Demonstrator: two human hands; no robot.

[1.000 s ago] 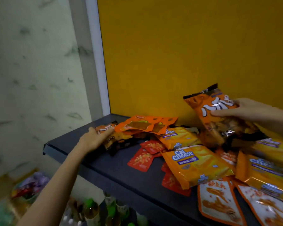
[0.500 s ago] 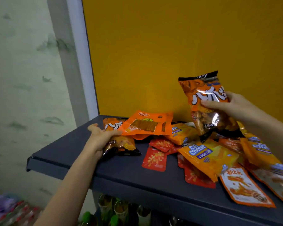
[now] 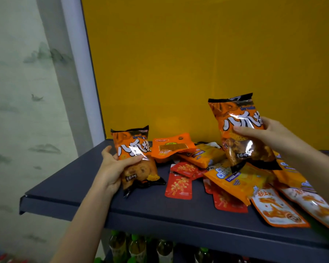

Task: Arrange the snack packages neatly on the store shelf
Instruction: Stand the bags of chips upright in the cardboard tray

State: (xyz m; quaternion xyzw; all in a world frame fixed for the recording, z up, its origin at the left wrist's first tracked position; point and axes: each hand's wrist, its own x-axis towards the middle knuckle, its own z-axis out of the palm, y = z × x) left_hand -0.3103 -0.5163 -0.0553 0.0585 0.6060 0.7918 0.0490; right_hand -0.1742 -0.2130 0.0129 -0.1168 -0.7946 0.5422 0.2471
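Gripping one orange bag point(image 3: 135, 154) in the left hand point(image 3: 113, 166), fingers curled round its lower half. Upright, long axis vertical, black seam up, bottom on the shelf point(image 3: 74, 186). Holding a second bag point(image 3: 239, 130) in the right hand point(image 3: 264, 133), up over the pile point(image 3: 234, 179), top tilted slightly left. Bare shelf room left of the first bag, out to the edge.
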